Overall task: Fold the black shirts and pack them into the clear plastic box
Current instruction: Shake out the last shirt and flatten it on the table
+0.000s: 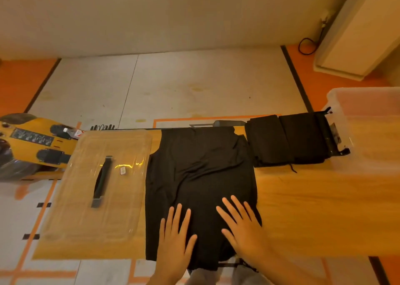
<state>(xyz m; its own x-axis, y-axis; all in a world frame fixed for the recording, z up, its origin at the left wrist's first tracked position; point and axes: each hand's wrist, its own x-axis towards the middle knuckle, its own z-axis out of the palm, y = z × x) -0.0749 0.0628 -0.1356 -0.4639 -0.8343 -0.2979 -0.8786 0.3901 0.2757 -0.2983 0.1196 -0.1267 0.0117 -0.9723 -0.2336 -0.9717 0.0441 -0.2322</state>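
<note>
Left hand (175,235) and right hand (244,228) of a person lie palm-down with fingers straight and spread, grasping nothing, pressing on the near end of an unfolded black shirt (201,165). A long light-brown wooden table (303,209) runs from side to side beneath them. The shirt is spread flat across its middle, and its near edge hangs over the table's front. On the table just left of the shirt lies a clear rectangular plastic lid with a black handle (97,176). At the table's right end stands the clear plastic box (368,137), open at the top. Off the table's left end is a yellow machine with black fittings (32,141). Two folded black shirts (285,141) sit side by side at the far edge, between the spread shirt and the box. A small clear plastic bottle (73,132) rests on the yellow machine.
</note>
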